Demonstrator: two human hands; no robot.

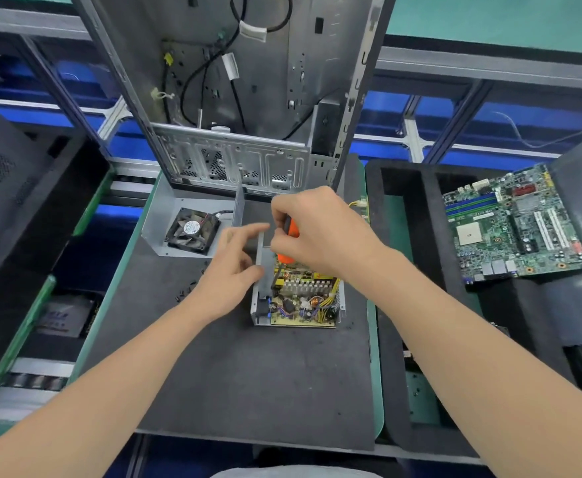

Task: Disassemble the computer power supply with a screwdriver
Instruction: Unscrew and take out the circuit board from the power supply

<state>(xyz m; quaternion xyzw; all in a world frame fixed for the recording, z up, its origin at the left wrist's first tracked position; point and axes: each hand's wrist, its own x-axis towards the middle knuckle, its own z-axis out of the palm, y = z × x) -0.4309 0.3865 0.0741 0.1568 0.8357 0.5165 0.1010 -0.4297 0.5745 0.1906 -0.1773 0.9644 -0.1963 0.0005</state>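
The opened power supply [298,301] lies in the middle of the dark mat, its yellowish circuit board with coils and yellow wires exposed inside a grey metal shell. My right hand [317,232] is shut on an orange-handled screwdriver [291,232], held upright with its tip down inside the shell's far left corner. My left hand [234,267] rests against the shell's left wall [263,270], thumb and fingers on the metal, index finger stretched toward the screwdriver. The removed cover [165,232] with its black fan [193,231] lies to the far left.
An empty grey computer case [248,98] stands upright behind the mat. Several small black screws [188,288] lie left of my left hand. A green motherboard [513,222] rests on black foam at the right. Dark panels [7,201] lean at the left.
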